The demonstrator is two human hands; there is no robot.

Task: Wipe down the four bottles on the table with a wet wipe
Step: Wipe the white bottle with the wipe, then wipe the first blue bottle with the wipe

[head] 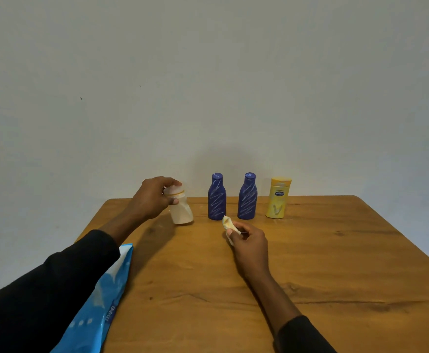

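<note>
Four bottles stand in a row near the far edge of the wooden table (310,263). My left hand (152,197) grips the top of the white bottle (181,210) at the left end, which leans tilted. Two dark blue bottles (216,197) (247,197) stand upright in the middle, both marked with white scribbles. A yellow bottle (278,198) stands upright at the right end. My right hand (249,240) holds a crumpled wet wipe (228,223) just in front of the blue bottles, apart from them.
A blue wet-wipe pack (106,296) lies at the table's left front edge, partly under my left sleeve. A plain pale wall rises right behind the bottles. The table's far edge runs close behind the row.
</note>
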